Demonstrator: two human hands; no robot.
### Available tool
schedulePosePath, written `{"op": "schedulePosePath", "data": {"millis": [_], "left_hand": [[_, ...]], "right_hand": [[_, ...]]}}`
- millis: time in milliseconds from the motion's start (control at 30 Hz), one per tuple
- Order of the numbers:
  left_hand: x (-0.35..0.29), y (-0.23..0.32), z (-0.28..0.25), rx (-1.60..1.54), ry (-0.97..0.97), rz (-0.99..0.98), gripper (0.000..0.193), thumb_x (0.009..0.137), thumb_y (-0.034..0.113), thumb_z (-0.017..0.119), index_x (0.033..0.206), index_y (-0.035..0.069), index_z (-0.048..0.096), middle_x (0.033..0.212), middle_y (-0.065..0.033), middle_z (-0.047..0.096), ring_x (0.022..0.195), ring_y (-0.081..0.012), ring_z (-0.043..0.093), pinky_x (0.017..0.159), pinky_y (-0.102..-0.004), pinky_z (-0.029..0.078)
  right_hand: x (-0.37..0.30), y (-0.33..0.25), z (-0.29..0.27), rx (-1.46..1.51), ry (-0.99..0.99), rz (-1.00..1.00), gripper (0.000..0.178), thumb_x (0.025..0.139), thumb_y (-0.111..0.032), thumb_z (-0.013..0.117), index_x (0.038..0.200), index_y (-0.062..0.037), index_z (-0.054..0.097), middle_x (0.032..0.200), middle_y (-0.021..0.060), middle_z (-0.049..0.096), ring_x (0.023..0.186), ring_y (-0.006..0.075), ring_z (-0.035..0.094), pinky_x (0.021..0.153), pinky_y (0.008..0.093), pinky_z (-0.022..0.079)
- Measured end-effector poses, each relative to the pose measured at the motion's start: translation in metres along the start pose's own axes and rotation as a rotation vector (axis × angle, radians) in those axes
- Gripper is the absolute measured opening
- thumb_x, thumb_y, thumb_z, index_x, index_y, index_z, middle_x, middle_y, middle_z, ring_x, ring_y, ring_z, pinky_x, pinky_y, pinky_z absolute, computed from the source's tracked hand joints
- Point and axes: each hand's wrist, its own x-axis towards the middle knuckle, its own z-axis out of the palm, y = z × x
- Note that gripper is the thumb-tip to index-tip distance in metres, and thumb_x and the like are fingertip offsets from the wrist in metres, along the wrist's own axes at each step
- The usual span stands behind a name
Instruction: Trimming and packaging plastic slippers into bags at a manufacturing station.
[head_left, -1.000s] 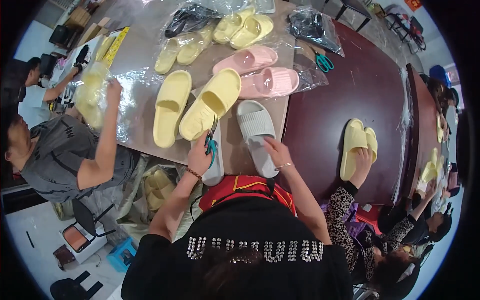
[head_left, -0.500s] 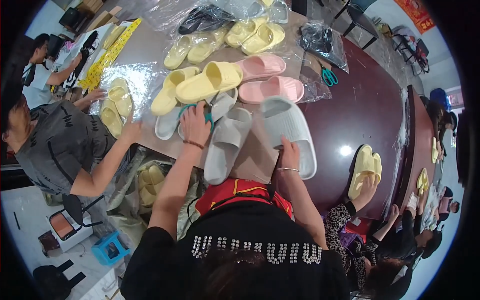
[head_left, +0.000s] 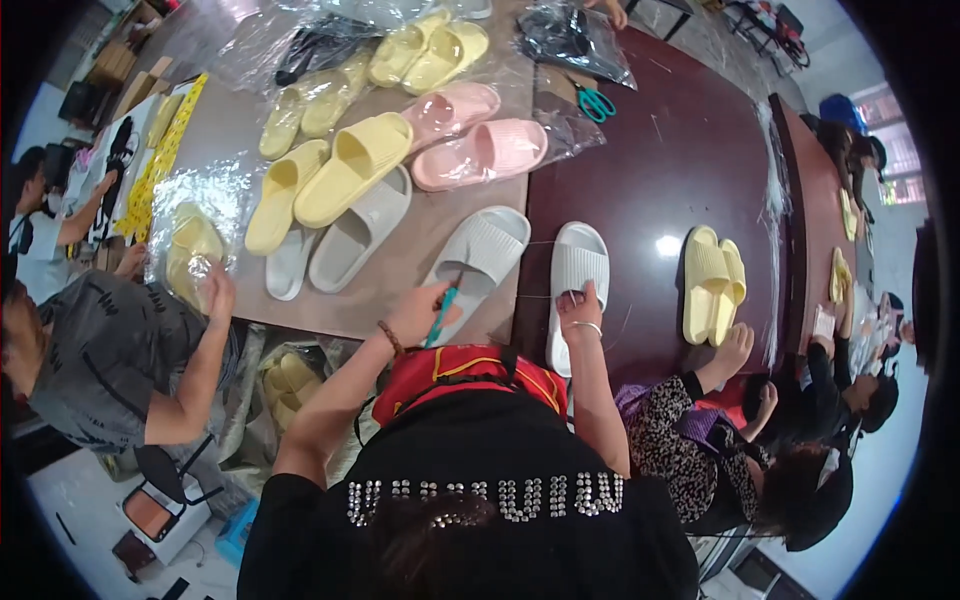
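My left hand (head_left: 418, 312) is closed round teal-handled scissors (head_left: 441, 318), at the near end of a light grey slipper (head_left: 483, 245) on the table. Right of it lies another light grey slipper (head_left: 580, 258), gripped near its open end by my right hand (head_left: 581, 308). Thin pale strands span the gap between these two slippers. Another grey pair (head_left: 365, 235) lies to the left, partly under yellow slippers (head_left: 355, 165). Pink slippers (head_left: 480, 155) rest behind, beside clear plastic film.
Teal scissors (head_left: 596, 103) lie at the back, near a bagged black pair (head_left: 575, 42). A co-worker at left handles a bagged yellow pair (head_left: 192, 248). At right, another person's hand (head_left: 735, 348) is by yellow slippers (head_left: 712, 285). Red cloth (head_left: 465, 377) covers my lap.
My left hand has brought the scissors from the grey pair to the nearer grey slipper. The slipper in my right hand is lower and further right of its mate. The view has shifted.
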Motion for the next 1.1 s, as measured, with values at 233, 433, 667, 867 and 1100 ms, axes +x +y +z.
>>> {"op": "schedulePosePath", "data": {"millis": [233,433,667,867,1100], "left_hand": [[0.037,-0.003,0.046,0.232,-0.531,0.186,0.028,0.067,0.023,0.058,0.083,0.001,0.050,0.068,-0.0145,0.055,0.059,-0.0254,0.051,0.057,-0.0362,0.040],[0.077,-0.014,0.075,0.268,-0.644,0.106,0.031,0.068,0.021,0.057,0.089,0.001,0.047,0.067,-0.0122,0.053,0.057,-0.0215,0.050,0.055,-0.0346,0.040],[0.062,0.010,0.068,-0.270,-0.304,0.116,0.030,0.075,0.011,0.052,0.104,0.002,0.049,0.062,-0.0043,0.047,0.058,-0.0100,0.047,0.052,-0.0260,0.040],[0.035,-0.010,0.028,-0.133,0.171,0.238,0.034,0.075,0.012,0.053,0.108,0.003,0.049,0.065,-0.0050,0.050,0.057,-0.0096,0.047,0.054,-0.0236,0.041],[0.027,-0.018,0.014,0.390,0.391,-0.070,0.035,0.071,0.021,0.059,0.102,0.007,0.049,0.080,-0.0135,0.056,0.072,-0.0292,0.054,0.062,-0.0364,0.043]], "right_hand": [[-0.004,-0.005,0.007,0.063,0.039,-0.022,0.024,0.081,-0.033,0.052,0.085,-0.0102,0.045,0.075,0.0026,0.046,0.069,0.0166,0.045,0.059,0.0311,0.038],[-0.012,-0.009,0.010,0.037,0.031,0.005,0.024,0.080,-0.032,0.054,0.088,-0.0113,0.044,0.081,0.0014,0.046,0.076,0.0169,0.045,0.064,0.0327,0.039],[-0.014,-0.020,0.008,0.092,0.115,-0.034,0.023,0.082,-0.032,0.051,0.085,-0.0103,0.047,0.074,0.0016,0.047,0.066,0.0147,0.046,0.058,0.0295,0.038],[-0.004,-0.030,-0.014,0.037,0.052,-0.022,0.021,0.080,-0.030,0.053,0.085,-0.0100,0.047,0.075,0.0015,0.048,0.065,0.0145,0.046,0.055,0.0294,0.038],[-0.019,-0.093,-0.031,-0.128,0.298,-0.498,0.030,0.074,-0.024,0.058,0.096,-0.0052,0.049,0.077,0.0025,0.052,0.066,0.0131,0.049,0.049,0.0262,0.036]]}}
